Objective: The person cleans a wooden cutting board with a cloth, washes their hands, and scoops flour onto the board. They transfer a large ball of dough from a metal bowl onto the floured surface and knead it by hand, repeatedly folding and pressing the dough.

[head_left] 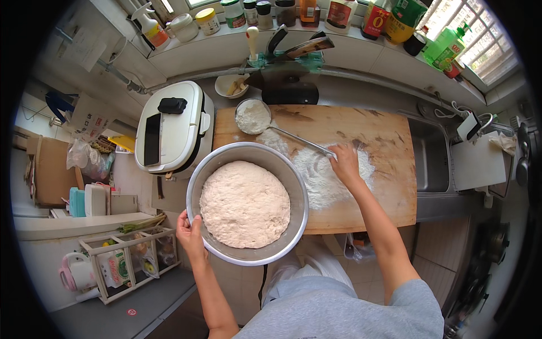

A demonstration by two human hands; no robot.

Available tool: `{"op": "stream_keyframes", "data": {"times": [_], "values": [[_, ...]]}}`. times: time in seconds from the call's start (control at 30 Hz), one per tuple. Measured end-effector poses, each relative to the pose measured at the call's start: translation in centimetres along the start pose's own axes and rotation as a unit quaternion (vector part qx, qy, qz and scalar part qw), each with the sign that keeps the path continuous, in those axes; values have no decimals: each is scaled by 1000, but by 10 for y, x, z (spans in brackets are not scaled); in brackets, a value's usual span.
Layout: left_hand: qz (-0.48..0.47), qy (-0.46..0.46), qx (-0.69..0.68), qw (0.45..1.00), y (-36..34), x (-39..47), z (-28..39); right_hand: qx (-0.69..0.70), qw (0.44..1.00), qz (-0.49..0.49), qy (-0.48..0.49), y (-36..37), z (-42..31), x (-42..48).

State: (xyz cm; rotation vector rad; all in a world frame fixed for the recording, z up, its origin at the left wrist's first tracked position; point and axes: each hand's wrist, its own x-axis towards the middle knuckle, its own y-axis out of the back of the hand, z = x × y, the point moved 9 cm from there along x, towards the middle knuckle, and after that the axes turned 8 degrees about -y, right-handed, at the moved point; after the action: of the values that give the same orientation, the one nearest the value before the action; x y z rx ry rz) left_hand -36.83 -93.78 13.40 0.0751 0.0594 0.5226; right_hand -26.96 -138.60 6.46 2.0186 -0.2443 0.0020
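My left hand (192, 237) grips the rim of a large round metal bowl (247, 257) at its lower left, thumb over the edge. Inside the bowl lies a big mass of pale, bumpy dough (245, 205). My right hand (345, 163) holds the handle end of a long metal ladle (302, 139). The ladle's round cup is full of white flour (253, 116) and rests at the back left of a wooden board (396, 169). Loose flour (322, 182) is spread on the board under and beside my right hand. The bowl overlaps the board's left part.
A white lidded appliance (169, 127) carrying a phone (152, 140) stands left of the board. Behind are a small bowl (230, 87) and a knife rack (311, 61) with knives. A metal sink (432, 156) lies to the right. Bottles and jars (233, 15) line the back ledge.
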Motion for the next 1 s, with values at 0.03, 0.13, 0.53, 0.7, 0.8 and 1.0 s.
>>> {"op": "stream_keyframes", "data": {"times": [0.03,0.13,0.53,0.7,0.8,1.0], "values": [[-5,-1,1,1000,-2,2,-1,-36,999,-5,14,-10,-2,8],[-9,5,2,1000,-5,4,-2,-133,989,-15,60,-44,0,26],[-6,-12,30,999,-13,-1,11,-154,979,19,130,-44,20,110],[-4,-11,45,999,-12,-3,15,-37,998,15,49,-33,15,44],[-6,-18,49,999,-10,-4,19,-48,985,-158,45,-41,12,-46],[-41,-41,81,995,-31,-1,35,-88,978,-180,53,-62,4,-73]]}}
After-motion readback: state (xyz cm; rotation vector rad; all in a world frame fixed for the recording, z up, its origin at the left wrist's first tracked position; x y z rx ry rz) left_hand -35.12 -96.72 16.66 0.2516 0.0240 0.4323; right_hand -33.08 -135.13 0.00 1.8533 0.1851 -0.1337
